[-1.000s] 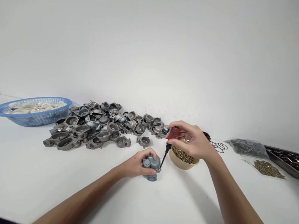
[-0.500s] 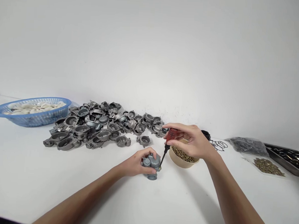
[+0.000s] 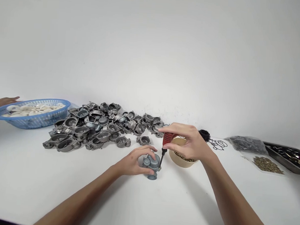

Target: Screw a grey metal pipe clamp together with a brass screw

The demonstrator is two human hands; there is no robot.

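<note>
My left hand [image 3: 134,162] grips a grey metal carburetor-like part [image 3: 154,162] on the white table, its thumb and fingers around the left side. A red-handled screwdriver [image 3: 168,140] is pinched in my right hand [image 3: 186,141], with its black shaft slanting down. The tip meets the right edge of the metal part, where the small screw is hard to make out. Just behind my right hand stands a beige bowl [image 3: 181,164] holding many brass-coloured screws, partly hidden by that hand.
A pile of grey metal bowls [image 3: 99,126] lies behind to the left. At far left, another person's hand [image 3: 6,101] is by a blue basket [image 3: 36,120] of white parts. On the right are black rings [image 3: 218,144], bags [image 3: 249,145] and a tray [image 3: 288,163].
Another person's hand has appeared at the far left by the blue basket. My right hand and the screwdriver handle have shifted slightly left, leaving the shaft more upright.
</note>
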